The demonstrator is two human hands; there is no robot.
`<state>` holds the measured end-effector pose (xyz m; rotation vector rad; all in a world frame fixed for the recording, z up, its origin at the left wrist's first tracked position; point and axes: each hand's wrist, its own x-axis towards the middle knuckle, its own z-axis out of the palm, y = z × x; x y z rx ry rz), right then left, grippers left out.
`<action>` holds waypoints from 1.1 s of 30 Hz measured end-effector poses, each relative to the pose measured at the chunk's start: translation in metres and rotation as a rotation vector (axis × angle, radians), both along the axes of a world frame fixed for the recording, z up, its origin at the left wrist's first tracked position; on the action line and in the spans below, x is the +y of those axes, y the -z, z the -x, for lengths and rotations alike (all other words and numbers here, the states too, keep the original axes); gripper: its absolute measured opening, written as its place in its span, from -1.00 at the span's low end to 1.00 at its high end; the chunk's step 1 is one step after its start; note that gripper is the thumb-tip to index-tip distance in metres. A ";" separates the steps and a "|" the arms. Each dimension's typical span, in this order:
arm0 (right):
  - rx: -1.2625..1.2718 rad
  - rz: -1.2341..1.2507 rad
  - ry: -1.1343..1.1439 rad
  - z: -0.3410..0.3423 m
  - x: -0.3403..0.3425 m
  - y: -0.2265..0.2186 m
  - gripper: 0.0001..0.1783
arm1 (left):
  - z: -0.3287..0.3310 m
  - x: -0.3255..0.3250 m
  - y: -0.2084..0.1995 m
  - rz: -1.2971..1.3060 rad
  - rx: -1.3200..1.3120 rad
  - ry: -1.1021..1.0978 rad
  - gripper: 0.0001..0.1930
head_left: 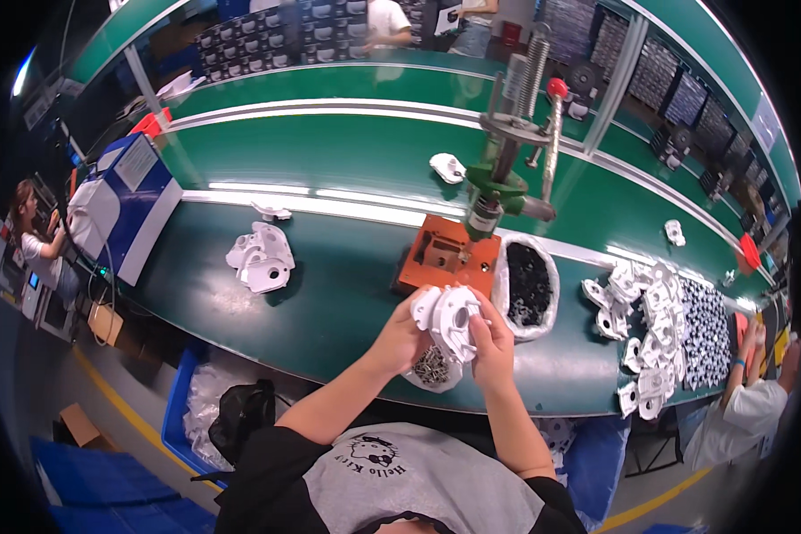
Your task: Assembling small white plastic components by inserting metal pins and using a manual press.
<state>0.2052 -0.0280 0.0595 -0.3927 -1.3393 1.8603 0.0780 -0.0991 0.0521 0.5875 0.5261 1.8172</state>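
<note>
"Grip?"

"Left hand (400, 340) and right hand (494, 345) are both curled partly closed, holding one white plastic part (446, 319) between them."

"Where is it?"

"In front of the orange fixture (465, 271), near the small metal pieces (431, 367)."

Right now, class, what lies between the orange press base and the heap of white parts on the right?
In the head view: a white tub of small black pieces, then green tabletop.
</note>
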 end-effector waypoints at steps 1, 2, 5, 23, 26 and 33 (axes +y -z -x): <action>-0.016 0.008 0.021 0.000 -0.002 0.002 -0.58 | -0.001 0.000 0.002 0.017 0.039 -0.021 -0.77; -0.032 0.016 0.042 -0.002 -0.003 0.005 -0.59 | -0.003 0.000 0.002 0.049 0.051 -0.035 -0.78; -0.038 0.026 0.103 -0.002 0.000 0.010 -0.61 | -0.005 0.009 0.017 0.027 0.119 -0.040 -0.80; -0.109 -0.024 0.130 -0.005 0.004 0.021 -0.61 | -0.013 0.009 0.016 0.089 0.230 -0.116 -0.84; -0.088 -0.019 0.160 -0.008 0.006 0.024 -0.60 | -0.015 0.009 0.010 0.142 0.116 -0.132 -0.84; -0.199 -0.223 0.225 -0.003 -0.002 0.017 -0.58 | -0.016 0.013 0.018 0.044 0.135 -0.154 -0.82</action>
